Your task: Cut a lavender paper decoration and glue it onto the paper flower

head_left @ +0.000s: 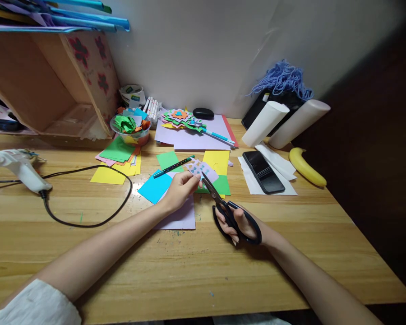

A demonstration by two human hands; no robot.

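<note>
My right hand (237, 223) has its thumb and fingers through the handles of black-handled scissors (212, 189), whose blades look nearly closed. The tips point up and left, right by the fingertips of my left hand (181, 189). There, thumb and finger pinch a small piece of paper (200, 182), mostly hidden by the fingers. Just behind lies a lilac paper scrap (206, 169) with small blue shapes. Around it are a blue sheet (153, 189), a yellow sheet (219, 159), a green sheet (222, 185) and a dark patterned pencil (172, 167).
On the left are a glue gun (27, 174) with a looped cord, stacked coloured paper (117, 151) and a bowl of scraps (130, 128). A paper flower (181, 118) lies at the back. Rightward sit a phone (262, 171), white rolls (265, 123) and a banana (306, 168).
</note>
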